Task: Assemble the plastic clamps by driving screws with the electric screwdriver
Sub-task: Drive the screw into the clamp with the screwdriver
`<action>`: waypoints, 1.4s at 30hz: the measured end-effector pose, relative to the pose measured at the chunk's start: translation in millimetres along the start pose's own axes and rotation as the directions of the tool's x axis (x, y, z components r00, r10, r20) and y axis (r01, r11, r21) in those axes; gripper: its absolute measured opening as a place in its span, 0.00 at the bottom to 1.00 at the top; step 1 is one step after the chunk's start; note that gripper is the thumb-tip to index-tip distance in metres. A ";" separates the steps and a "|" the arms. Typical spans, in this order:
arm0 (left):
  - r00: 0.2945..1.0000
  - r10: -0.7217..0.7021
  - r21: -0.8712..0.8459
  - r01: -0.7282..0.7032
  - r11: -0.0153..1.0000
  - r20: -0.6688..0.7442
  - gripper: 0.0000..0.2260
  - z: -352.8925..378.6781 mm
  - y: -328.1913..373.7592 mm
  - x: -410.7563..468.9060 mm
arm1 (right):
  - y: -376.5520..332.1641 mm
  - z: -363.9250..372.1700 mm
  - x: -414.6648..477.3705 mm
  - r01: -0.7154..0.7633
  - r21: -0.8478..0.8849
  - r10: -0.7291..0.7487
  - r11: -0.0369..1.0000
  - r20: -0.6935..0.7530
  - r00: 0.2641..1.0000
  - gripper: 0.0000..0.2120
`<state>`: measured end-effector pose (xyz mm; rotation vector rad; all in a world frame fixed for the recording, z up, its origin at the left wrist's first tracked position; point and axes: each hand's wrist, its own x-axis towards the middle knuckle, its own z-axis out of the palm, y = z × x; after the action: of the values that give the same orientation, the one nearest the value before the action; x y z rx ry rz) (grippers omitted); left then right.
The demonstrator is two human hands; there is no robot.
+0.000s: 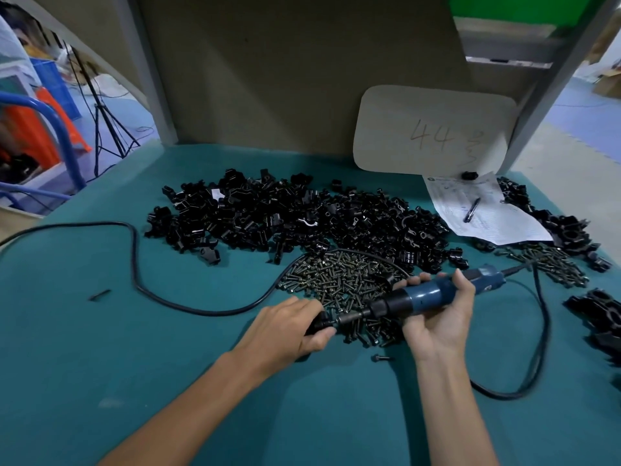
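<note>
**A:** Clamp (pixel 319 323) first: where is it?

**B:** Near the desk's (pixel 151 371) front edge, about the middle. The left grip (pixel 292 327) curls round it.

**A:** And the electric screwdriver (pixel 433 294)?

**B:** The right grip (pixel 440 319) wraps its blue barrel. Its long axis slants from upper right down to the left, and the bit meets the clamp. So the clamp lies left of that grip, just beside it.

**A:** Beyond?

**B:** The screws (pixel 342 277), then the heap of loose clamps (pixel 302 216) toward the back edge.

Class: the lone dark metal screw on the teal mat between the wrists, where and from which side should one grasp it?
Pinch the lone dark metal screw across its shank from above: it lies flat on the teal mat, clear of the screw pile.
</note>
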<state>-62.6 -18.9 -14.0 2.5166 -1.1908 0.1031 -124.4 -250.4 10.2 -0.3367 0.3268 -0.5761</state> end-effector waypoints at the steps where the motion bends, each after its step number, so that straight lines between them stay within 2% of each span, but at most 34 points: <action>1: 1.000 0.000 -0.003 0.000 1.000 0.013 0.17 -0.1 -0.1 -0.2 | 0.9 -0.2 0.9 -0.007 -0.002 0.007 1.000 0.006 1.000 0.10; 8: 0.999 0.037 0.036 -0.038 0.999 0.029 0.16 1.9 -0.1 2.3 | -2.8 -3.5 1.7 0.019 -0.031 -0.015 0.999 0.130 0.991 0.08; 12: 1.000 -0.004 0.028 0.003 1.000 0.020 0.16 3.2 -0.5 1.6 | 2.1 -4.8 4.0 0.010 -0.063 -0.007 0.998 0.053 0.999 0.14; 14: 1.000 -0.027 0.010 0.027 1.000 0.014 0.16 3.0 -0.1 0.5 | 2.5 -6.1 3.6 0.010 -0.068 -0.008 0.998 0.036 0.999 0.12; 20: 1.000 -0.008 0.071 0.009 0.997 -0.018 0.22 -0.7 1.0 -0.8 | 2.5 -6.9 1.7 0.013 -0.066 -0.011 0.998 0.032 0.999 0.13; 42: 1.000 -0.030 0.101 0.030 0.994 0.005 0.22 -2.0 3.0 0.4 | 4.5 -10.9 -3.1 0.026 -0.132 -0.025 0.991 0.004 1.000 0.18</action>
<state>-64.5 -20.3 -11.2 2.6233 -1.1775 0.1516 -129.0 -247.4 -0.6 -0.4694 0.3600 -0.5805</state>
